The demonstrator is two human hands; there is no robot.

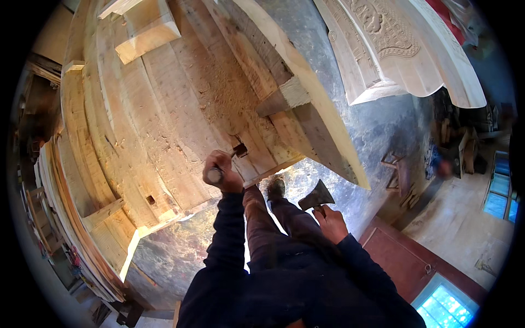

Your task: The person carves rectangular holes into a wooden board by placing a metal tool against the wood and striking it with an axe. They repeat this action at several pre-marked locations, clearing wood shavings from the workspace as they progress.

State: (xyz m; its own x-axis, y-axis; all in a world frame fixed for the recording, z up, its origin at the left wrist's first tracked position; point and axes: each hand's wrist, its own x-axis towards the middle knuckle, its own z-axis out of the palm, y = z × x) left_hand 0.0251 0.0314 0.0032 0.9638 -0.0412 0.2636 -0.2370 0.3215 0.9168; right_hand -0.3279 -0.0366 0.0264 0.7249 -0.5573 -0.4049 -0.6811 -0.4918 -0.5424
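My left hand (225,171) is closed around the handle of a chisel (215,175), whose end shows above the fist. The chisel's metal leans into a dark square hole (240,150) near the close edge of a large wooden plank panel (169,104). How deep the tip sits is hidden. Off to the right, beyond the panel's edge, my right hand (332,225) grips a hatchet (317,195) just under its dark, flared head. The hatchet is apart from the chisel. Another square hole (151,200) pierces the panel further left. Wood chips and sawdust (219,95) lie across the boards.
A thick wood block (147,42) rests on the panel's far part. Along its right side runs a curved timber (322,115) with a crosspiece. A carved pale panel (391,49) stands far right. Boards (71,224) are stacked at left; a reddish door (396,259) is at lower right.
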